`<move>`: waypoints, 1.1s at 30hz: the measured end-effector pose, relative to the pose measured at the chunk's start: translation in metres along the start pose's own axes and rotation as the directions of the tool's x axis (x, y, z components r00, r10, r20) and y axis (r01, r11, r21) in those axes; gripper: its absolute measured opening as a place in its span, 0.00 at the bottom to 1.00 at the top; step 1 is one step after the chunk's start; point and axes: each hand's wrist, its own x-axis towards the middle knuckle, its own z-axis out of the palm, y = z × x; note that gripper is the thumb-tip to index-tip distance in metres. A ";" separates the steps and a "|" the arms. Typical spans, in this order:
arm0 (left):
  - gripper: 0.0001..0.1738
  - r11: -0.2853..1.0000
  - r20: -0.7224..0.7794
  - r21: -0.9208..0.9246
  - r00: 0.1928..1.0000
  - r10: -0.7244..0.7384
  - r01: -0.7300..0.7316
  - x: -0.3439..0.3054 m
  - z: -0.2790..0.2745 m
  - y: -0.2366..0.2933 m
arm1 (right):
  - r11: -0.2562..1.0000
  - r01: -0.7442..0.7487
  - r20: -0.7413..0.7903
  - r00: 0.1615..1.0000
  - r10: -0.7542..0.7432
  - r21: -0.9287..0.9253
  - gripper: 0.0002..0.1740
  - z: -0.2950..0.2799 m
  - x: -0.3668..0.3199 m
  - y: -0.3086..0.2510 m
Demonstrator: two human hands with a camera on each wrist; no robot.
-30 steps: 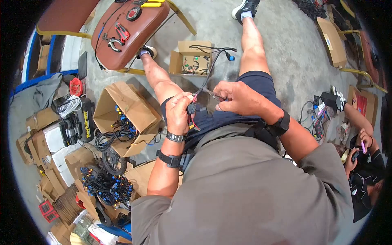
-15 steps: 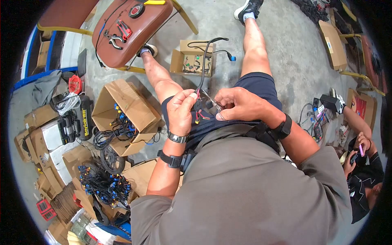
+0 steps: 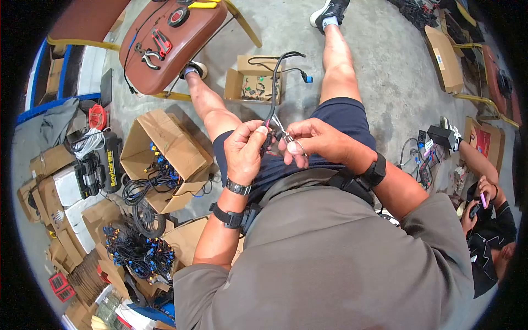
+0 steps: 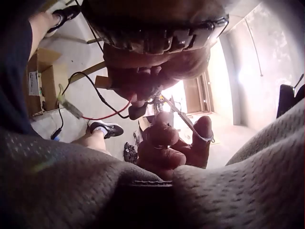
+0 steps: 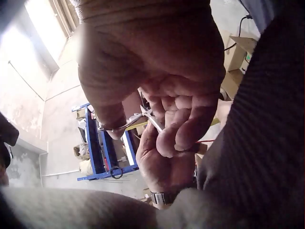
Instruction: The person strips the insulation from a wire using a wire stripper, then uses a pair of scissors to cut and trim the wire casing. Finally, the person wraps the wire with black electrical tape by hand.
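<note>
My left hand (image 3: pixel 245 151) pinches a black cable (image 3: pixel 273 88) between thumb and fingers above my lap. The cable arches up and away from this hand, and a blue connector (image 3: pixel 307 78) shows at its far end. In the left wrist view a thin red wire (image 4: pixel 102 117) runs out from the fingers. My right hand (image 3: pixel 319 142) grips small metal scissors (image 5: pixel 138 117), the thumb through one handle loop. Their blades (image 3: pixel 279 124) point toward the left fingertips, right beside the cable. The stripped-out wire ends are mostly hidden by the fingers.
A small carton (image 3: pixel 254 82) of loose parts stands on the floor ahead. Pliers (image 3: pixel 149 59), a red-handled tool (image 3: pixel 161 43) and a tape roll (image 3: pixel 177 16) lie on a brown chair (image 3: pixel 144 80). Left are a large carton (image 3: pixel 170 137) and bundled cables (image 3: pixel 135 247). Another person (image 3: pixel 489 231) sits at right.
The scissors have swung in toward the left fingertips, and the right fingers have spread lower. The cable now arches upright from the left hand; the coloured wires below it are more covered.
</note>
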 end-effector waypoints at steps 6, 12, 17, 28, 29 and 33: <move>0.09 0.999 -0.002 -0.046 1.000 -0.002 0.002 0.000 -0.002 0.001 | 0.978 0.205 -0.292 0.934 -0.205 -0.032 0.17 -0.018 0.017 -0.001; 0.09 1.000 0.175 -0.008 0.984 -0.026 0.027 -0.005 0.002 -0.002 | 0.959 0.282 -0.340 0.898 -0.279 -0.043 0.24 -0.037 0.053 -0.020; 0.13 0.993 0.236 -0.079 0.970 -0.062 0.082 -0.009 0.013 0.006 | 0.910 0.321 -0.162 0.915 -0.369 -0.260 0.24 -0.030 0.060 -0.041; 0.18 0.997 0.220 -0.016 0.973 -0.064 0.070 0.011 0.019 0.005 | 0.759 0.201 -0.241 0.871 -0.427 -0.620 0.21 -0.018 -0.011 -0.074; 0.18 0.997 0.211 -0.022 0.975 -0.062 0.069 0.012 0.016 0.001 | 0.824 0.211 -0.210 0.906 -0.367 -0.526 0.21 -0.014 -0.020 -0.064; 0.19 0.996 0.190 -0.086 0.982 -0.002 0.018 0.017 0.018 -0.005 | 0.967 0.127 -0.078 0.986 -0.147 -0.223 0.20 -0.008 -0.034 -0.014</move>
